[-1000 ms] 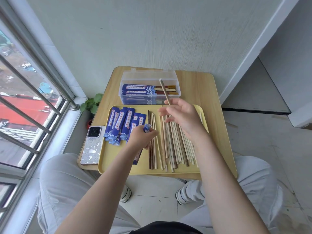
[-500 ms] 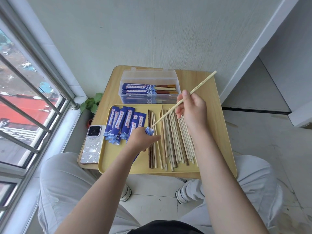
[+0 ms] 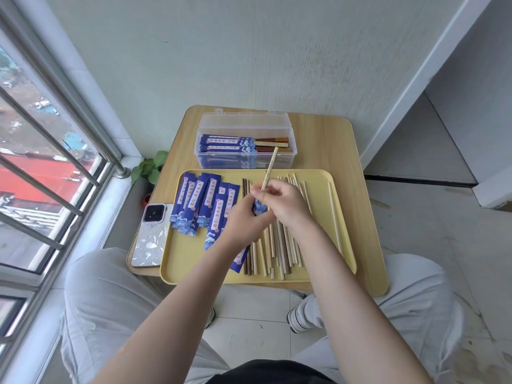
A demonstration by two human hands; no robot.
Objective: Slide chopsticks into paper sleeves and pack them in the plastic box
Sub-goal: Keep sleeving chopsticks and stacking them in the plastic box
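A: Hands? Why together?

B: Left hand (image 3: 243, 220) grips a blue paper sleeve (image 3: 259, 207) with its mouth up; right hand (image 3: 285, 202) pinches one pale chopstick (image 3: 270, 169) and points it down at that mouth. Probably mid-insertion.

A: Tip in?

B: Can't tell, fingers cover it. The sleeve's lower end shows under the wrist.

A: Further out?

B: Loose chopsticks (image 3: 279, 250) and spare sleeves (image 3: 199, 200) on the yellow tray (image 3: 343, 195); behind it the plastic box (image 3: 246, 126), open and part filled. No count possible.
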